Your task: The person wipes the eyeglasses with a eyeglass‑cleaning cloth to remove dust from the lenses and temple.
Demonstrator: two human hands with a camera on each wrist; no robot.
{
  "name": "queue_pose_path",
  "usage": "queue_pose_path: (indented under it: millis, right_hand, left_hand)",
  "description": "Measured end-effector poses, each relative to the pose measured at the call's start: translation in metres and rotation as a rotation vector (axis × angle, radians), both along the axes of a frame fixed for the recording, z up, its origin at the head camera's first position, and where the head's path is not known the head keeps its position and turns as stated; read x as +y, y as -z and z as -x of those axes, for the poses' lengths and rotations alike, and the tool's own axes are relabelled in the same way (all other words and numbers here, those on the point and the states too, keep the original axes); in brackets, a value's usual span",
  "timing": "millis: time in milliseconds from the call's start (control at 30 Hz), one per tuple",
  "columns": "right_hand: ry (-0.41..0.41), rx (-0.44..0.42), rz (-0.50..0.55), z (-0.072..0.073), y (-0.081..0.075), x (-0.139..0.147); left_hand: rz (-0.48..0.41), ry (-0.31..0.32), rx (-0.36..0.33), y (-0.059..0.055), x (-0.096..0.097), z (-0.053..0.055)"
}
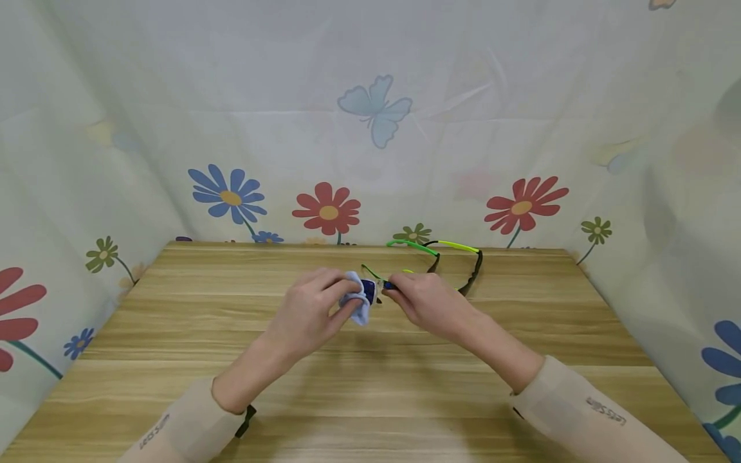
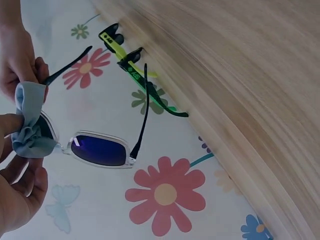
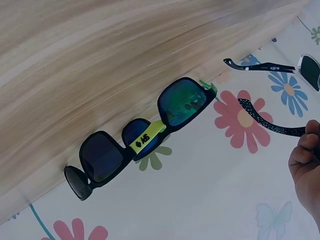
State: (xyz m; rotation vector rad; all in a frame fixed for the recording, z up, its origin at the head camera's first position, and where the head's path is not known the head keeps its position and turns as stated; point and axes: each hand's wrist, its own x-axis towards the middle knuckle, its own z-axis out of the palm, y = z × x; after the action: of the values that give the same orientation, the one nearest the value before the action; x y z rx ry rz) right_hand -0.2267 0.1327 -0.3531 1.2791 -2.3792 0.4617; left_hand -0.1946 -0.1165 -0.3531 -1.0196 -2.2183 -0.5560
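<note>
Wiping step: one lens is probably being cleaned — the blue cloth (image 2: pixel 31 102) is folded over a lens of the clear-framed sunglasses (image 2: pixel 99 150), while the other dark-blue lens is uncovered.
Next move: it seems to call for a light rub through the cloth, with the frame held steady; afterwards the uncovered lens may need the same care.
Left sleeve (image 1: pixel 185 424): it comes from the lower left, and the forearm reaches forward and inward.
Left hand (image 1: pixel 312 305): the fingers and thumb are bent and pinch the cloth around the lens, pointing to the right.
Sunglasses place: they are held between the two hands, above the wooden table (image 1: pixel 370 399).
Right hand (image 1: pixel 431 299): the fingers are curled and grip a side arm of the same sunglasses — the exact place is partly hidden.
Other glasses: the green-armed pair (image 1: pixel 417 246) and, more to the right, the yellow-armed pair (image 1: pixel 460 245) rest on the table beyond the right hand.
Right sleeve (image 1: pixel 585 399): it comes from the lower right, the forearm slanting inward.
</note>
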Motion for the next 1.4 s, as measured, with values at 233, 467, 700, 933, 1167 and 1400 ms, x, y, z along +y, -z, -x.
queue_pose_path:
  millis: [233,467,700,933,1167,1400]
  right_hand:
    - [0.045,-0.026,-0.008,-0.001,-0.002,0.007]
    - [0.029,-0.020,0.015,0.000,-0.001,0.013]
    - [0.031,-0.034,0.009,0.000,0.001,0.013]
    - [0.021,-0.018,0.017,-0.001,0.002,0.012]
    - [0.023,-0.021,0.010,-0.001,0.001,0.010]
    - [-0.003,-0.010,0.018,-0.003,0.000,0.007]
  left_hand:
    - [0.007,-0.011,-0.010,0.002,-0.003,0.002]
    - [0.021,-0.042,-0.044,0.006,-0.006,0.006]
    - [0.032,-0.037,-0.038,0.007,-0.006,0.006]
    - [0.026,-0.027,-0.020,0.007,-0.006,0.007]
    - [0.023,0.004,0.007,0.005,-0.003,0.007]
    - [0.020,0.036,0.028,0.001,0.002,0.004]
